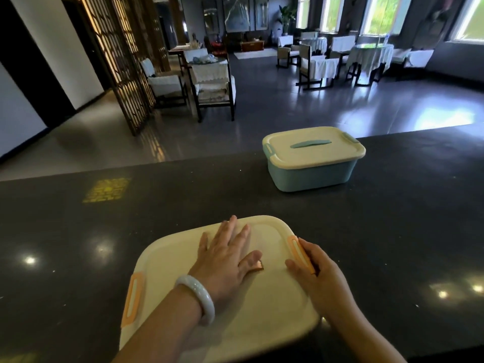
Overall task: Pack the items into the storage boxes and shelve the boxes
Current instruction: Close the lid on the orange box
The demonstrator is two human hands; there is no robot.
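A storage box with a cream lid (pixel 262 310) and orange clips sits on the dark counter right in front of me. My left hand (pixel 225 260) lies flat on the lid with straight fingers, covering most of the orange handle; a white bangle is on that wrist. My right hand (pixel 314 271) curls round the orange clip (pixel 298 251) on the lid's right edge. The left orange clip (pixel 133 297) is untouched. A second box, blue with a cream lid (pixel 313 158) and blue handle, stands closed farther back on the right.
The dark polished counter (pixel 104 231) spreads to both sides, its far edge running behind the blue box. Beyond it lies a dining room with chairs, covered tables and a wooden lattice screen (pixel 123 69) at the left.
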